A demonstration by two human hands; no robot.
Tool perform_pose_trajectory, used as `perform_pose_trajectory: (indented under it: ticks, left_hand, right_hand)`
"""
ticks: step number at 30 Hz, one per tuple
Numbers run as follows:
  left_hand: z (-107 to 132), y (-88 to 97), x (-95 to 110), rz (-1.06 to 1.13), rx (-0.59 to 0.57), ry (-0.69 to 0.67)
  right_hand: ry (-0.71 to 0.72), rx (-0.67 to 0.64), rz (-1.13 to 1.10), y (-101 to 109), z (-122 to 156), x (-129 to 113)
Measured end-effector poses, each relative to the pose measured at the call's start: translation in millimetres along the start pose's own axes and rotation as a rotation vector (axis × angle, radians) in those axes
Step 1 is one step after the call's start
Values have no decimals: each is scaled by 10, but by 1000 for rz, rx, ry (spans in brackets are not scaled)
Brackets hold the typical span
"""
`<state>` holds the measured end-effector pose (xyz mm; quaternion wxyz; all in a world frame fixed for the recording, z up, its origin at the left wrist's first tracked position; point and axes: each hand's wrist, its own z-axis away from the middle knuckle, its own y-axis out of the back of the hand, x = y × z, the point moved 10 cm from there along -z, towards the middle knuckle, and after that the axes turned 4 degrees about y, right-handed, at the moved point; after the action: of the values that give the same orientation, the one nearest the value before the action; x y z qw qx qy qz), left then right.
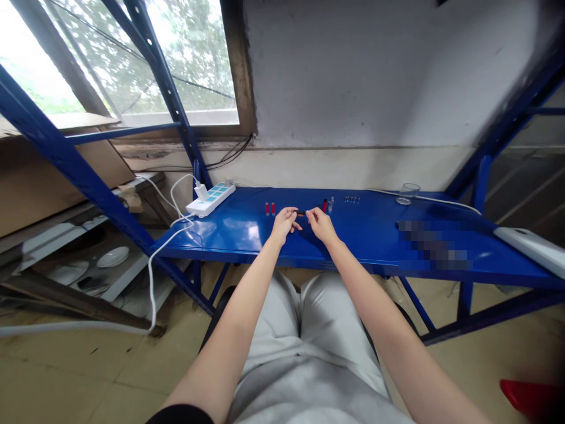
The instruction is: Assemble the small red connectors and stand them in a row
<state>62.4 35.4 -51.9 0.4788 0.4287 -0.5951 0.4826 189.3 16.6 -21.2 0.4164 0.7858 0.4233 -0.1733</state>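
Above the blue table (247,235), my left hand (285,222) and my right hand (319,222) come close together. A small dark slender piece (301,213) spans the gap, pinched by the fingertips of both hands. It is too small for me to tell its exact kind. Two short red tubes (270,209) stand side by side just left of my left hand. Behind my right hand are a red tube with a black top (325,205) and a small clear piece (331,204). Several tiny clear or silvery pieces (352,200) form a row farther right.
A white power strip (212,199) with a plug and cable lies at the table's left end. Toward the right are a clear glass (407,194), a blurred-out dark object (435,244) and a white flat object (532,247). Blue posts (165,82) rise at both ends.
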Motion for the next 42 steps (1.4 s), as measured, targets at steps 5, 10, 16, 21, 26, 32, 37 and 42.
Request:
perform_pose_trajectory:
  ticks: [5,10,16,21,26,32,37,42]
  left_hand:
    - [-5,11,-3,9,5,3]
    - [-17,23,11,-18,15,-35]
    - [-13,12,18,-56,28,-43]
    - [-4,13,21,-75,46,-33]
    - [3,35,12,-56,69,-13]
    - [-16,76,-22,-26,98,9]
    - [-35,97,-50,1,114,23]
    - [-24,110,-43,-6,132,29]
  right_hand:
    - [35,-9,-69,-1,-1,-55]
    - [50,-8,-96,3,-5,-89]
    - [49,-8,-57,-1,-6,-93]
    - [62,3,-79,8,-8,-99]
    - [57,6,-92,19,-7,-125]
    - [60,4,-100,5,-8,-134]
    - [76,0,-99,-11,-9,-143]
    - [83,-4,-88,-15,-5,-167]
